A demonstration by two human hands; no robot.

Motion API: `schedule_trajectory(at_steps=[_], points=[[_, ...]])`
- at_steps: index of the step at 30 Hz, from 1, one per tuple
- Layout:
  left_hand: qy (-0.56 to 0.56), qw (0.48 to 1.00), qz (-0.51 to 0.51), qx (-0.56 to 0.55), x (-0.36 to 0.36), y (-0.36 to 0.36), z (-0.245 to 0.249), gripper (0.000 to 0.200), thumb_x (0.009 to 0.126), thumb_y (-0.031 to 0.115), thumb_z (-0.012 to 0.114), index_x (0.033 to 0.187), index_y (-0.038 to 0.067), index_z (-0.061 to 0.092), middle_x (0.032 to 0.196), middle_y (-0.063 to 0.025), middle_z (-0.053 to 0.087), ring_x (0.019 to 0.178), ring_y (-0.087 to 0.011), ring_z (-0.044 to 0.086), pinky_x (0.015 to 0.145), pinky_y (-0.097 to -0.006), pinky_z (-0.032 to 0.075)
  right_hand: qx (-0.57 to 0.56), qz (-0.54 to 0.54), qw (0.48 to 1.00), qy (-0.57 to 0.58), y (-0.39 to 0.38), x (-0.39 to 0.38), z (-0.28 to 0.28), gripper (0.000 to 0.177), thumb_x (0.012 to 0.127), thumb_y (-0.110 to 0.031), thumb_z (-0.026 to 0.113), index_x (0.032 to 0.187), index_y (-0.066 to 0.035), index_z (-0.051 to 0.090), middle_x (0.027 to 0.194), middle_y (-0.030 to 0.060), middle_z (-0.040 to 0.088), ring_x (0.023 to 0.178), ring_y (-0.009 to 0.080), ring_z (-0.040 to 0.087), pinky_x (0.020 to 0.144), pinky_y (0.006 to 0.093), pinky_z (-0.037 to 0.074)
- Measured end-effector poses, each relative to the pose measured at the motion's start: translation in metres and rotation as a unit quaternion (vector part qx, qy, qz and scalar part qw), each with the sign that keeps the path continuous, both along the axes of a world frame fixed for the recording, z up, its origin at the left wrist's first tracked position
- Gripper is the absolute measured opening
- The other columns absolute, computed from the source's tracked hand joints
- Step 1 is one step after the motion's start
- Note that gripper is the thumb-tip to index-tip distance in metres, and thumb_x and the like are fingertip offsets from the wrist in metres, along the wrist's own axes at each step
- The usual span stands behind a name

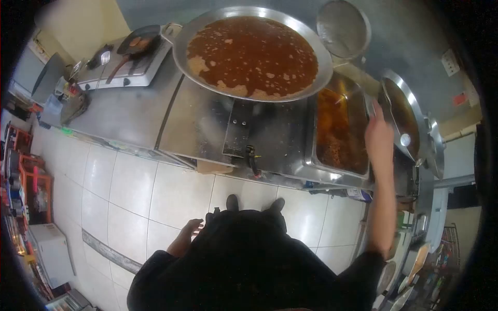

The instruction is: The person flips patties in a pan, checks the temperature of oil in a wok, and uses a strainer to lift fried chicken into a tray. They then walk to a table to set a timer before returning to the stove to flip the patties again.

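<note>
My right hand (378, 136) reaches over the right rim of a rectangular metal tray (309, 155) of brown oil with dark crumbs at its near end. Its fingers are closed near a thin metal piece; what they grip is too small to make out. Left of it sits a wide metal wok (180, 54) of bubbling brown oil (254, 54), with pale bits floating and froth along the near side. My left hand (188, 234) hangs low beside my body, away from the counter, fingers loosely apart and holding nothing.
A round strainer (343, 30) is behind the wok. Another large pan (402, 103) with a ladle (405, 139) stands right of the tray. On the left, a white stove (129, 80) carries a frying pan (139, 44) and a slotted spatula (105, 57). Tiled floor (129, 181) lies below.
</note>
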State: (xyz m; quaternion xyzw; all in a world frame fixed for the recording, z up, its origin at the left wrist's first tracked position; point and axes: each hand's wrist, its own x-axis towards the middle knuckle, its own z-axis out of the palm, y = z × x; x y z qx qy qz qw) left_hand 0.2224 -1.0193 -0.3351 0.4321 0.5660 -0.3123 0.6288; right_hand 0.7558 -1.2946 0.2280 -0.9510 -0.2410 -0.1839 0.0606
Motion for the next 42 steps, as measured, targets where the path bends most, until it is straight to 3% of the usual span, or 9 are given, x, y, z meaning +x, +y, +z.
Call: schedule_trajectory(at_steps=[5,15,17,21,23,30,33,38,42], points=[[-0.032,0.999,0.018,-0.013,-0.008,-0.010,0.008,0.049,0.094,0.041,0.055,0.134,0.013,0.050,0.125,-0.0074,0.059,0.109,-0.0263,0.059,0.088,-0.0500,0.047,-0.228,0.000,0.973,0.029,0.088,0.020,0.016,0.044,0.089,-0.002,0.048,0.132,0.005,0.046,0.106,0.0273,0.064,0.096,0.0437,0.064,0.086,0.0487,0.053],[-0.121,0.991,0.055,-0.005,0.017,-0.017,0.040,0.040,0.093,0.040,0.054,0.124,0.015,0.061,0.116,-0.0037,0.061,0.103,-0.0225,0.060,0.083,-0.0440,0.050,-0.243,0.120,0.933,0.236,0.191,-0.010,-0.015,0.009,0.072,-0.002,0.066,0.070,0.006,0.069,0.094,0.0249,0.066,0.088,0.0364,0.069,0.072,0.0407,0.054],[-0.103,0.993,0.061,0.014,0.013,-0.015,0.040,0.041,0.093,0.041,0.055,0.125,0.015,0.060,0.115,-0.0042,0.062,0.102,-0.0226,0.061,0.082,-0.0436,0.051,-0.118,0.084,0.909,0.391,0.205,-0.009,-0.023,0.012,0.069,0.000,0.065,0.077,0.009,0.069,0.084,0.0238,0.066,0.077,0.0361,0.069,0.068,0.0425,0.053],[-0.103,0.993,0.064,0.009,-0.018,-0.006,-0.005,0.045,0.093,0.040,0.055,0.131,0.015,0.054,0.118,-0.0058,0.062,0.102,-0.0240,0.062,0.082,-0.0450,0.052,-0.039,0.147,0.926,0.344,0.221,-0.027,-0.034,0.017,0.077,0.001,0.058,0.088,0.011,0.067,0.069,0.0190,0.063,0.059,0.0311,0.066,0.060,0.0403,0.052],[-0.102,0.994,0.033,0.032,-0.032,-0.004,-0.011,0.046,0.094,0.040,0.055,0.133,0.015,0.053,0.118,-0.0059,0.062,0.102,-0.0244,0.062,0.082,-0.0458,0.052,0.096,0.153,0.847,0.500,0.227,-0.039,-0.029,0.048,0.090,-0.004,0.041,0.137,0.004,0.046,0.064,0.0094,0.053,0.042,0.0155,0.048,0.040,0.0312,0.040],[-0.081,0.992,0.099,0.001,-0.058,-0.007,-0.016,0.047,0.094,0.041,0.057,0.132,0.015,0.053,0.119,-0.0058,0.062,0.103,-0.0249,0.061,0.081,-0.0469,0.053,0.178,0.178,0.803,0.540,0.239,-0.068,-0.015,0.044,0.093,-0.006,0.042,0.137,0.001,0.047,0.063,0.0043,0.049,0.043,0.0107,0.043,0.039,0.0271,0.035],[-0.079,0.990,0.114,0.012,-0.062,-0.013,-0.006,0.046,0.093,0.041,0.057,0.132,0.015,0.053,0.119,-0.0057,0.062,0.103,-0.0246,0.060,0.081,-0.0467,0.053,0.216,0.192,0.787,0.545,0.238,-0.076,-0.007,0.022,0.093,-0.007,0.043,0.106,0.005,0.057,0.067,0.0073,0.051,0.047,0.0127,0.047,0.042,0.0262,0.039],[-0.096,0.988,0.119,0.014,-0.064,-0.014,-0.010,0.047,0.093,0.040,0.057,0.132,0.015,0.054,0.121,-0.0061,0.062,0.103,-0.0247,0.060,0.081,-0.0462,0.053,0.261,0.181,0.742,0.590,0.233,-0.079,-0.005,0.048,0.098,-0.014,0.046,0.145,-0.006,0.039,0.065,-0.0003,0.046,0.046,0.0055,0.038,0.039,0.0224,0.032],[-0.077,0.988,0.132,0.005,-0.060,-0.013,-0.013,0.048,0.093,0.040,0.057,0.133,0.014,0.053,0.123,-0.0073,0.061,0.105,-0.0255,0.060,0.080,-0.0466,0.054,0.273,0.169,0.728,0.606,0.229,-0.077,-0.004,0.052,0.098,-0.014,0.046,0.148,-0.007,0.035,0.066,-0.0005,0.046,0.046,0.0058,0.036,0.040,0.0221,0.031]])
